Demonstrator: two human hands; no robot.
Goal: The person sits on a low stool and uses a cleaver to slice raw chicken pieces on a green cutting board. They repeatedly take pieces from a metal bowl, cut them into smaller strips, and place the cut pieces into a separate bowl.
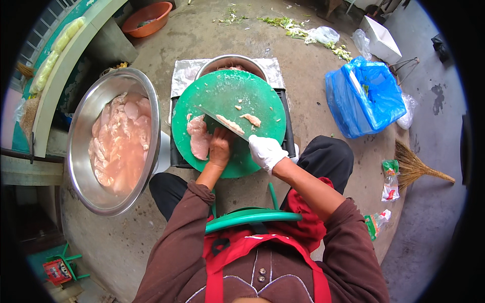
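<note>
A round green cutting board [242,92] lies before me. My right hand [267,152], in a white glove, grips a knife [218,118] by its handle. Its blade slants across the board towards the upper left, with a strip of pale meat along it. Bare and bent at the fingers, my left hand [221,146] rests on the board just below the blade. To its left lies a piece of raw meat, likely chicken breast [199,140]. Whether my fingertips hold anything is hidden. Small trimmings [251,119] lie right of the blade.
On my left stands a large metal basin [79,163] of raw meat in pinkish liquid. Behind the board is a metal bowl [232,57] with more meat. A blue-bagged container [363,98] and a straw broom [415,166] are at right. An orange tub [147,22] sits far left.
</note>
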